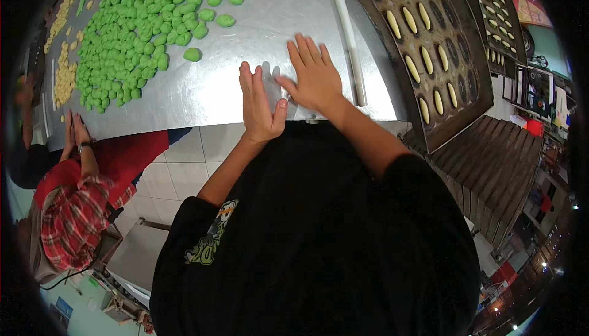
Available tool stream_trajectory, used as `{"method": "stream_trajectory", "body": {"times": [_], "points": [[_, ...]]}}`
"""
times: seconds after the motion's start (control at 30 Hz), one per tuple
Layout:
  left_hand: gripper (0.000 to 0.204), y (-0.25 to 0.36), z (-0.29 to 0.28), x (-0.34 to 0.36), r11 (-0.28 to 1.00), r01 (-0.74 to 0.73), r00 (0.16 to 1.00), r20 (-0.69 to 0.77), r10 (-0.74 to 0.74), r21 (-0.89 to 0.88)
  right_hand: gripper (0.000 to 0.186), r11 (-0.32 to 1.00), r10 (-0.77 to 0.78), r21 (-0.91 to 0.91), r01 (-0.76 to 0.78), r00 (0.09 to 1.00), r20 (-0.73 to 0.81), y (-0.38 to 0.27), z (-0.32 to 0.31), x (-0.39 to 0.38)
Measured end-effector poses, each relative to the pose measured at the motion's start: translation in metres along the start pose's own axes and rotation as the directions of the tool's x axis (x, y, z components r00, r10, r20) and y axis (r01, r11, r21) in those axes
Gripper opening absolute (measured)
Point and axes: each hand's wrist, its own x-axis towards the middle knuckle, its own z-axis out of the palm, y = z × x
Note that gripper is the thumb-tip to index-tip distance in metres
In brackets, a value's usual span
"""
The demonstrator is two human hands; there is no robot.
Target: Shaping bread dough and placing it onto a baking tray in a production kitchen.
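While both flat, unclenched hands, left hand [260, 104] and right hand [315, 78], press the steel surface [208, 90], keep pressure even, fingers grasping nothing.

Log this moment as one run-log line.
left hand: flat on steel table | right hand: flat, beside left | near: white rolling pin, green dough pieces, baking tray

Green dough pile [147, 23] cropped at top.

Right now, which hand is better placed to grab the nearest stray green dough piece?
Left hand, probably: the lone green dough piece lies on its side of the steel table; right hand sits farther away.
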Motion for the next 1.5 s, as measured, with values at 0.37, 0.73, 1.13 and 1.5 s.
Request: {"method": "stream_trajectory", "body": {"times": [0.37, 0.73, 1.13, 1.5], "points": [[0.076, 0.011, 0.002, 0.007, 0.979, -0.007, 1.0, 0.021, 0.003, 0.201, 0.028, 0.974, -0.093, 0.22, 0.046, 0.973, 0.21, 0.055, -0.074, 0.015], [0.066, 0.039, 0.05, 0.016, 0.836, 0.301, 0.944, -0.02, -0.329, 0.459, 0.017, 0.911, -0.413, -0.119, 0.396, 0.886, -0.212, 0.118, -0.166, 0.046], [0.065, 0.065, 0.093, 0.036, 0.597, 0.479, 0.865, -0.23, -0.447, 0.643, 0.03, 0.991, 0.093, -0.054, -0.123, 0.92, -0.381, 0.397, -0.166, 0.099], [0.061, 0.063, 0.088, 0.028, 0.582, 0.483, 0.87, -0.283, -0.404, 0.654, 0.031, 0.96, 0.212, 0.259, -0.107, 0.882, -0.42, 0.323, -0.148, 0.087]]}}
